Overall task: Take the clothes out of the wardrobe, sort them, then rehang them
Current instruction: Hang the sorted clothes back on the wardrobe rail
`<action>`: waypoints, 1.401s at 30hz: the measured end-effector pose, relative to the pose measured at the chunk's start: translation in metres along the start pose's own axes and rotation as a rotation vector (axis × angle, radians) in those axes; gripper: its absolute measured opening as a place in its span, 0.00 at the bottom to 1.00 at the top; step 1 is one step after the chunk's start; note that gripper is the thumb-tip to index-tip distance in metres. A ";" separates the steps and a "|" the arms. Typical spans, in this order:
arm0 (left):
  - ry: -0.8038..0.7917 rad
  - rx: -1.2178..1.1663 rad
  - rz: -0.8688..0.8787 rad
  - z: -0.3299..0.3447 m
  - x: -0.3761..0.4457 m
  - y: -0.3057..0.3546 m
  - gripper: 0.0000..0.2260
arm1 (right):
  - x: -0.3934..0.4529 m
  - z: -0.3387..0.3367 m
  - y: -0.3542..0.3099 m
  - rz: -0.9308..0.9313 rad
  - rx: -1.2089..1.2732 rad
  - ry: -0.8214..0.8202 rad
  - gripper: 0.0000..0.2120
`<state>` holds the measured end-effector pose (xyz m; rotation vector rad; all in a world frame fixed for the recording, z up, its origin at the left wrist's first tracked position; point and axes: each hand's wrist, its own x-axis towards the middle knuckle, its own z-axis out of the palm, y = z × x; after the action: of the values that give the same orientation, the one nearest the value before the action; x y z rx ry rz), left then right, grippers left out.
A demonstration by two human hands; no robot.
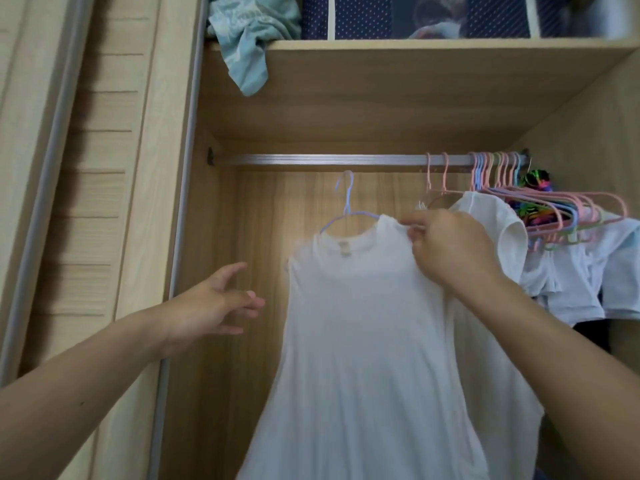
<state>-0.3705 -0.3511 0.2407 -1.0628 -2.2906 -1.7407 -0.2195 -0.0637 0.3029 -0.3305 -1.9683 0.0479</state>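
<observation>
The right hand (446, 247) pinches the right shoulder of a white shirt (363, 341), which sits on a blue hanger (346, 209) just below the wardrobe rail (311, 159), its hook not yet over it. The left hand (214, 303) is open with spread fingers, near the shirt's left side and holding nothing. The cloth looks thin, light and soft, so I think it can slide off; better to take the hanger itself by the neck under the hook.

The rail (329, 159) carries pastel hangers (491, 168) (bunched right); the shelf (415, 46) holds a teal garment (249, 39).
</observation>
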 end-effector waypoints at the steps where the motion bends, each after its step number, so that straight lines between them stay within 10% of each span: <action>1: 0.002 -0.012 0.002 0.000 0.001 0.000 0.31 | 0.021 -0.004 0.001 0.014 -0.025 0.059 0.18; 17: 0.024 -0.032 0.015 -0.001 0.001 -0.001 0.27 | 0.110 0.013 0.004 0.136 -0.389 0.029 0.15; 22: 0.030 0.066 -0.008 0.016 0.005 -0.002 0.20 | 0.113 -0.016 0.031 0.036 0.004 -0.082 0.24; 26: -0.012 0.091 0.082 0.043 0.025 0.021 0.16 | 0.107 -0.055 0.064 0.127 0.088 0.155 0.22; 32: -0.086 0.149 0.399 0.139 0.044 0.112 0.08 | 0.118 -0.052 0.078 0.318 0.393 -0.349 0.08; 42: 0.356 0.751 0.630 0.208 0.089 0.175 0.14 | 0.159 -0.007 0.094 -0.110 0.048 -0.346 0.15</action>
<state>-0.2694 -0.1069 0.3506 -1.0248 -1.8264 -0.6699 -0.2529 0.0659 0.4306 -0.1907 -2.3205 0.0859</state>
